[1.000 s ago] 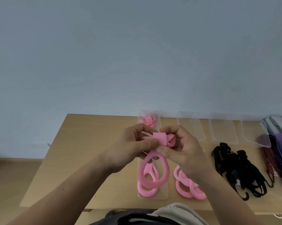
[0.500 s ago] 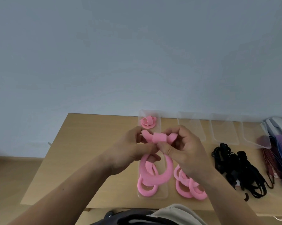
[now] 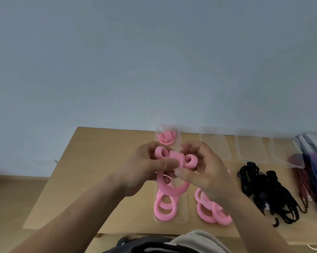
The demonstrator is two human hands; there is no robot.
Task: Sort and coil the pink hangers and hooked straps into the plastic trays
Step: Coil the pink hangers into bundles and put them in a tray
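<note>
Left hand (image 3: 145, 167) and right hand (image 3: 205, 168) pinch a half-coiled pink strap (image 3: 176, 158) over the tray (image 3: 183, 212), at six o'clock from a finished coil (image 3: 166, 137); soft, light, springy, it seems best held at the rolled middle.

Both bare arms reach forward and meet in the middle. The left hand (image 3: 146, 167) and the right hand (image 3: 207, 168) are held up close together. Their fingers (image 3: 166, 163) are bent and pinch one pink hanger (image 3: 176, 157) between them.
</note>
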